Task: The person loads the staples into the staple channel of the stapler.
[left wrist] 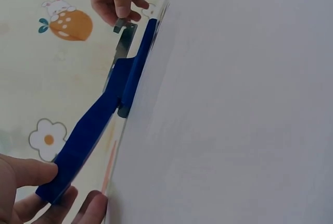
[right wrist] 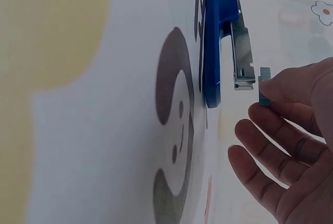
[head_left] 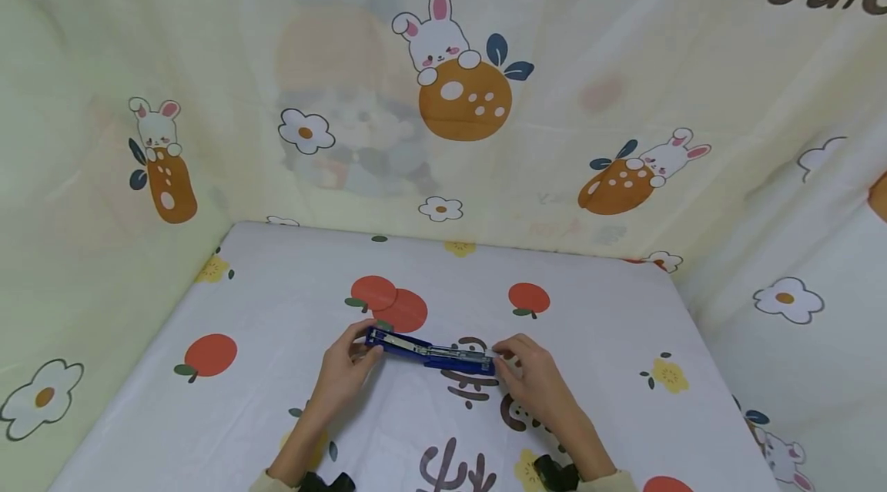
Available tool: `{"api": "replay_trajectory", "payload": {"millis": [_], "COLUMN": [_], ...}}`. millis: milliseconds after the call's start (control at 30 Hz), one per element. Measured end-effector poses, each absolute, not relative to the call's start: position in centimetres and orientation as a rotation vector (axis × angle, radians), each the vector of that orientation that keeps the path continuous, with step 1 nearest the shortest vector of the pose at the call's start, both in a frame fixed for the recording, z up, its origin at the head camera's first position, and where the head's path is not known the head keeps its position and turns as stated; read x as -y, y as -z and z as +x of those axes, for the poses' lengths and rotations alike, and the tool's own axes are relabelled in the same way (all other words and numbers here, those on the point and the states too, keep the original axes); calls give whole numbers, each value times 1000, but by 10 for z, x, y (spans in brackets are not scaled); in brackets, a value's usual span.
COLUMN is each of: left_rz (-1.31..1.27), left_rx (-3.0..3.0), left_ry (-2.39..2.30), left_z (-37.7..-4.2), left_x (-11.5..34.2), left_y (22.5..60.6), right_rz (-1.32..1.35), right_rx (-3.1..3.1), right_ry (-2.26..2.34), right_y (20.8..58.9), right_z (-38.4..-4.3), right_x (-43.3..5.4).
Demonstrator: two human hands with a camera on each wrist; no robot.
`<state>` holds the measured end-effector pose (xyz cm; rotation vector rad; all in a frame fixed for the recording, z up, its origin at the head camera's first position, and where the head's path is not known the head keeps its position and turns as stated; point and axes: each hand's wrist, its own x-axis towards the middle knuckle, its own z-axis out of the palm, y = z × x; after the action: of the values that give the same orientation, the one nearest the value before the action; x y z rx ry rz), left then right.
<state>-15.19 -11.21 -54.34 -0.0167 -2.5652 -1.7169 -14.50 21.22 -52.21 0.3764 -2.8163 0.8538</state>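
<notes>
A blue stapler point(head_left: 460, 361) lies opened out flat above the white cloth, its metal magazine point(right wrist: 242, 52) exposed. My left hand point(head_left: 344, 359) pinches the far end of the stapler's top cover point(left wrist: 83, 140) between thumb and fingers. In my right hand point(head_left: 537, 376), a short strip of staples point(right wrist: 264, 100) sits between thumb and index finger. That strip is just off the open front end of the magazine, with a small gap seen in the right wrist view. The stapler's base point(right wrist: 212, 41) runs along the cloth beside the magazine.
A white cloth point(head_left: 277, 307) printed with fruit and brown drawings covers the table. Printed curtains point(head_left: 229, 53) rise behind it and at both sides. Dark wrist straps point(head_left: 556, 473) show at the lower edge of the head view.
</notes>
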Motion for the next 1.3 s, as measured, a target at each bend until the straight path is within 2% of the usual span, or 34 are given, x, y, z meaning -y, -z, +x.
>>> {"api": "replay_trajectory", "payload": {"millis": [800, 1300], "left_rz": [88, 115], "left_rx": [2580, 2574], "left_ry": [1752, 1767], "left_z": [-152, -152], "left_x": [107, 107], "left_y": [539, 540], "right_rz": [499, 488], "right_rx": [2767, 2809], "right_ry": [-837, -866], "right_y": [522, 521], "right_z": [-149, -153], "right_x": [-207, -205]}}
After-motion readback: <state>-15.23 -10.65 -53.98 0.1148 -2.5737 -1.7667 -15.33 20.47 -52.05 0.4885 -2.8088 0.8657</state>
